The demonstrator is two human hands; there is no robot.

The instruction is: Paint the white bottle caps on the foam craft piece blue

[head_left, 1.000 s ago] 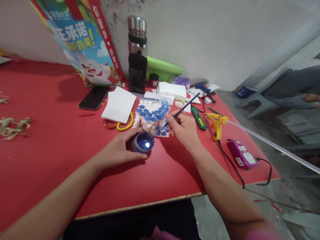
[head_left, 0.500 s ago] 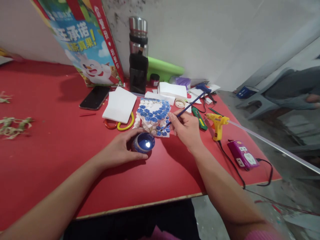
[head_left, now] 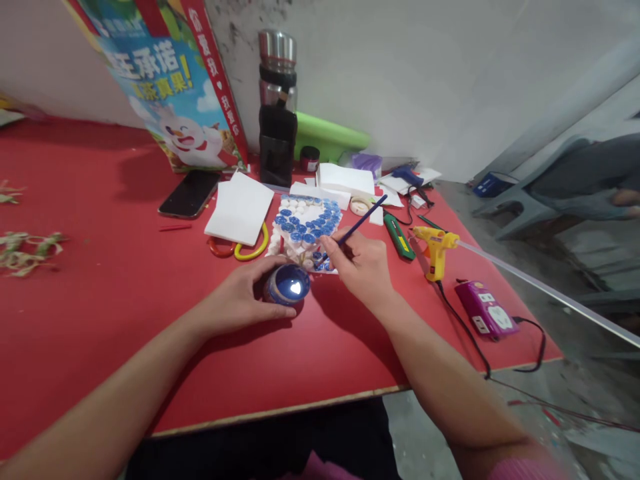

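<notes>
My left hand [head_left: 250, 293] is wrapped round a small jar of blue paint [head_left: 290, 285], tilted so its mouth faces me. In my right hand [head_left: 361, 263] is a thin dark blue paintbrush [head_left: 361, 220], pinched between thumb and fingers, its handle pointing up and to the right. The brush tip reaches the lower part of a white craft piece [head_left: 307, 223] covered with rounded pieces. Many of these are blue and others are white. Part of its lower right corner is hidden behind my right hand.
Left of the craft piece lie white paper [head_left: 240, 210], scissors with red and yellow handles [head_left: 254, 250] and a phone [head_left: 190, 193]. A green utility knife [head_left: 399, 237], yellow glue gun [head_left: 436, 248] and purple power socket box [head_left: 486, 310] are on the right. Behind stands a metal bottle [head_left: 277, 67].
My right hand has shifted left and slightly down with the paintbrush, now covering more of the craft piece's lower right corner. My left hand and the jar have barely moved.
</notes>
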